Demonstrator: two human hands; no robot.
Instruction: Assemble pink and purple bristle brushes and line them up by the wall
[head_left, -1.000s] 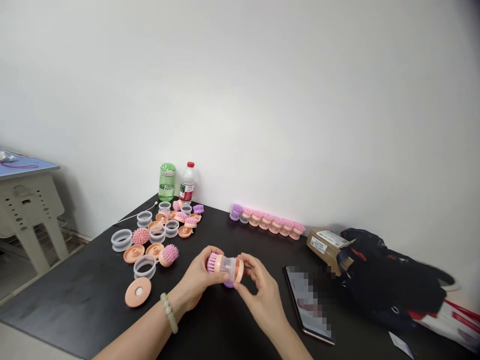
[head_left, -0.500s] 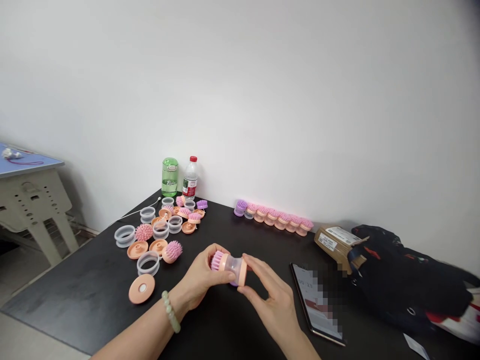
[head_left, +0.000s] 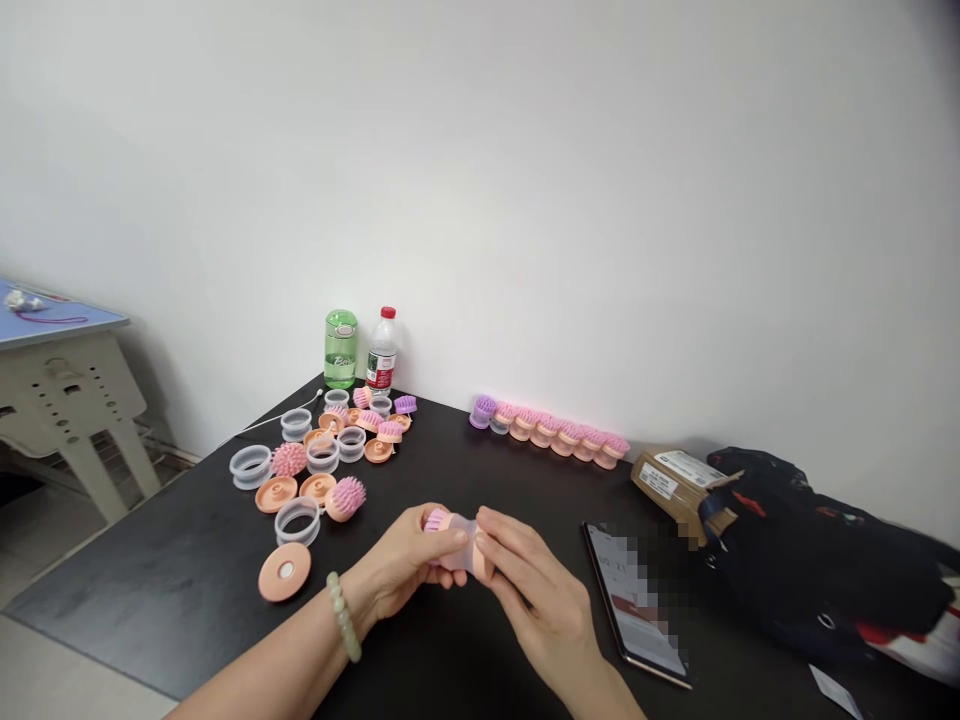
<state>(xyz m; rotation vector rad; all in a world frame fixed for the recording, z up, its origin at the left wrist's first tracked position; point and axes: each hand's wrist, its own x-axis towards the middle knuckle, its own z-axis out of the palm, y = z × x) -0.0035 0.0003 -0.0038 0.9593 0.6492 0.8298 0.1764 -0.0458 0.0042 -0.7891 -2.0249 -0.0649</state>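
Between my hands, above the black table, lies a scrub brush (head_left: 459, 556) on its side, with pink bristles, a clear waisted middle and a peach base. My left hand (head_left: 411, 560) wraps the bristle end and the middle, its thumb along the top. The fingers and thumb of my right hand (head_left: 536, 590) close on the peach base and cover part of it. To the left lie loose parts: a pink bristle head (head_left: 347, 498), a clear ring (head_left: 297, 541), a peach disc (head_left: 285, 573) with a pale centre, and several more like them.
Along the wall stands a row of assembled brushes (head_left: 551, 434), one of them purple. A green bottle (head_left: 340, 350) and a red-capped water bottle (head_left: 382, 352) stand at the back left. Rightward are a phone (head_left: 637, 610), a cardboard package (head_left: 679, 490) and a dark bag (head_left: 810, 560).
My right fingers have moved further over the peach base, covering more of it. My left fingers now curl under the clear middle. The brush has tilted slightly.
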